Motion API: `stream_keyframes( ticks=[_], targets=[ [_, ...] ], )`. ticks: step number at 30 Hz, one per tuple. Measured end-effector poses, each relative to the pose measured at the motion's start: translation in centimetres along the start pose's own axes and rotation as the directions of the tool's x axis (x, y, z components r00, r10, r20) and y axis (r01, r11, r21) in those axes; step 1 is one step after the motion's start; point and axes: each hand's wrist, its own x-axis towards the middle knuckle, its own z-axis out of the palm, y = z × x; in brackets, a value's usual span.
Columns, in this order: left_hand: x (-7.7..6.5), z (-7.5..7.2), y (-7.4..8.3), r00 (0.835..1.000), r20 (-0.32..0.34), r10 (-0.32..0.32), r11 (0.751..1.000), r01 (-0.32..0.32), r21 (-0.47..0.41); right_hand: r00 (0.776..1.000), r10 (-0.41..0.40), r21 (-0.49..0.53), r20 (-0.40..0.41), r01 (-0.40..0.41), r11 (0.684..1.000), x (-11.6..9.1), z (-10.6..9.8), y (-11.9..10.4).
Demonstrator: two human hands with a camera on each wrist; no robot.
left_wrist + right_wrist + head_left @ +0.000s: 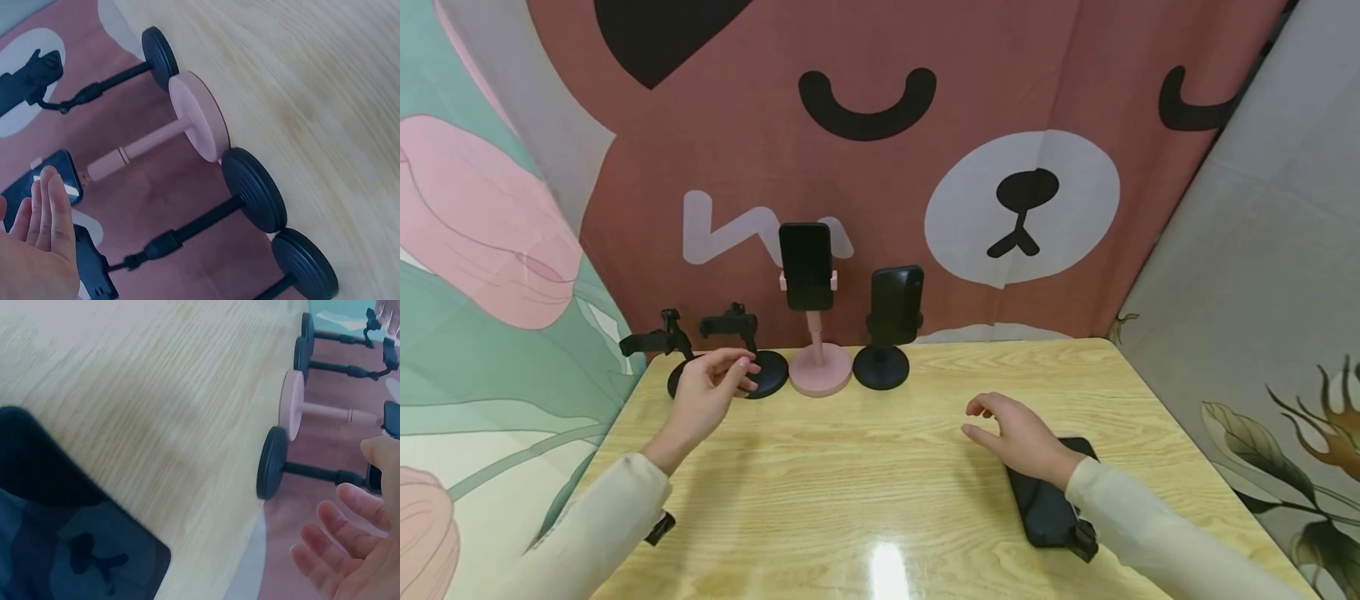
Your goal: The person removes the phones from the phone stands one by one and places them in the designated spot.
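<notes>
In the head view my left hand point(706, 393) hovers over the table's left side with loosely bent, bare fingers. Just beyond it stand two black phone stands point(766, 375) with no phones in them; the hand partly covers their bases. A pink stand point(820, 371) carries an upright phone point(806, 265). To its right, another phone point(897, 304) sits on a black stand point(881, 368). My right hand point(1026, 437), fingers relaxed and holding nothing, passes above a dark phone or tablet point(75, 531) lying flat. The hand and forearm cover part of that device.
The wooden table point(850, 467) has the stands lined up along its back edge. A reddish cloth point(737, 125) with a cartoon face hangs right behind them. Floral cloths hang on the left point(482, 225) and right point(1247, 250). A small black device point(1082, 540) is on the right wrist.
</notes>
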Motion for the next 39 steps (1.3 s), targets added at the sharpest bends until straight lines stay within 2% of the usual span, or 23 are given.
stream_keyframes(
  ticks=[5, 11, 16, 25, 39],
  targets=[
    [-0.1, 0.6, 1.0, 0.999, 0.036, -0.024, 1.000, 0.024, 0.002, 1.000, -0.011, 0.021, 0.020, 0.010, 1.000, 0.0, -0.4, -1.4],
    [0.1, 1.3, 1.8, 0.997, 0.056, -0.045, 0.999, 0.045, 0.005, 0.999, -0.043, 0.035, 0.003, 0.043, 0.998, 0.4, -0.5, -3.4],
    [0.3, 1.8, 2.2, 0.997, 0.064, -0.038, 0.999, 0.038, -0.001, 0.998, -0.065, 0.049, 0.001, 0.065, 0.997, 1.1, -0.3, -5.0],
    [0.8, 2.8, 2.7, 0.999, 0.047, -0.017, 1.000, 0.017, 0.004, 0.994, -0.110, 0.112, -0.013, 0.111, 0.987, 2.2, 0.3, -7.5],
    [2.2, 3.4, 3.7, 0.999, -0.025, -0.043, 0.997, 0.045, 0.058, 0.987, -0.142, 0.278, -0.069, 0.156, 0.948, 4.7, 1.2, -11.1]
  ],
)
